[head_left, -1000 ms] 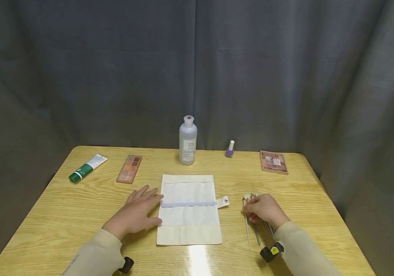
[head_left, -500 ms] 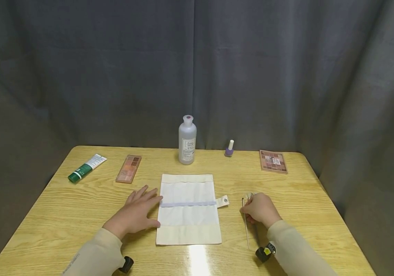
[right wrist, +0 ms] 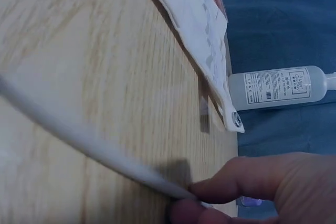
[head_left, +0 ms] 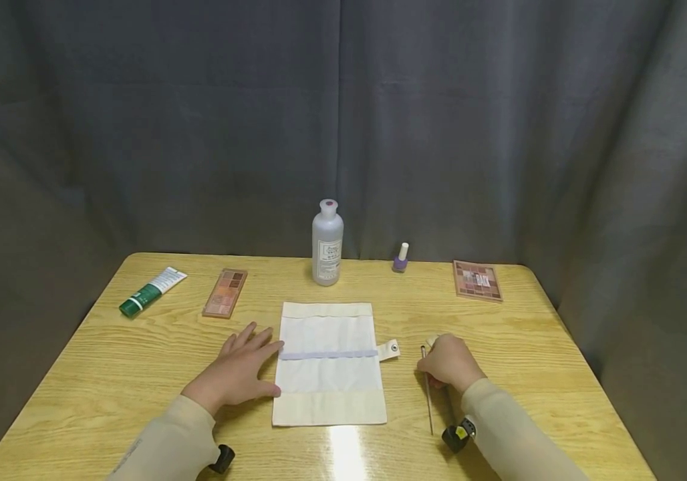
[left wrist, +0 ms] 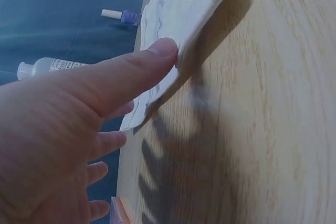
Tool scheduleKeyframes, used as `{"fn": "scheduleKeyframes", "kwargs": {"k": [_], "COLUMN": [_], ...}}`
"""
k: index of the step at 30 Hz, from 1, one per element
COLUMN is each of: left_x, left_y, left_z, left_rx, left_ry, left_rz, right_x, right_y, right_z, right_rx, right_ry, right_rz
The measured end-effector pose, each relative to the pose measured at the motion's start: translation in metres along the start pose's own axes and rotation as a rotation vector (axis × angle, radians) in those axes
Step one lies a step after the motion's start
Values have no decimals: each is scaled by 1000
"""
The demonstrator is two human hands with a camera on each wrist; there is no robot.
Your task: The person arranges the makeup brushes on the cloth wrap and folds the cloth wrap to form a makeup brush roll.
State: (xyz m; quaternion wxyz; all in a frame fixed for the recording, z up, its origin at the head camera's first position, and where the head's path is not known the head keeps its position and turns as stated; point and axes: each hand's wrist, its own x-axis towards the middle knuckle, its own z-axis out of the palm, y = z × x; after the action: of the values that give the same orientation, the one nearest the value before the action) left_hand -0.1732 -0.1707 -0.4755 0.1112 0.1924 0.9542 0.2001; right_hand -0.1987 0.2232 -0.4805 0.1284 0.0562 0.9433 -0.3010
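Observation:
A cream cloth roll (head_left: 328, 374) with a pale lilac band lies unrolled flat at the table's middle, its snap tab (head_left: 389, 350) at the right. My left hand (head_left: 250, 357) lies flat on the table with straight fingers, touching the cloth's left edge; the left wrist view shows the thumb (left wrist: 157, 56) against the cloth (left wrist: 184, 9). Right of the tab, my right hand (head_left: 440, 364) is curled over thin makeup brushes. One brush handle (head_left: 427, 397) sticks out toward me. In the right wrist view the right hand's thumb and finger (right wrist: 252, 179) pinch that slim handle (right wrist: 79, 135).
Along the table's back stand a white bottle (head_left: 327, 244) and a small purple nail polish (head_left: 401, 258). An eyeshadow palette (head_left: 225, 293) and a green tube (head_left: 151, 292) lie back left, another palette (head_left: 478, 281) back right. A dark curtain hangs behind.
My right hand has closed tighter over the brushes and shifted slightly left; several handles showed under it before, now one does. The left hand and cloth have not moved.

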Motion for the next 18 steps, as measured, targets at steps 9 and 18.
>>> {"fn": "scheduleKeyframes", "kwargs": {"k": [9, 18], "left_x": [-1, -3], "left_y": [0, 3], "left_z": [-1, -3], "left_rx": [6, 0], "left_ry": [-21, -31], "left_rz": [-18, -29], "right_x": [4, 11], "right_y": [-3, 7], "right_z": [-2, -16], "right_rx": [-25, 342], "right_ry": [-32, -122], "right_rz": [-10, -7]}}
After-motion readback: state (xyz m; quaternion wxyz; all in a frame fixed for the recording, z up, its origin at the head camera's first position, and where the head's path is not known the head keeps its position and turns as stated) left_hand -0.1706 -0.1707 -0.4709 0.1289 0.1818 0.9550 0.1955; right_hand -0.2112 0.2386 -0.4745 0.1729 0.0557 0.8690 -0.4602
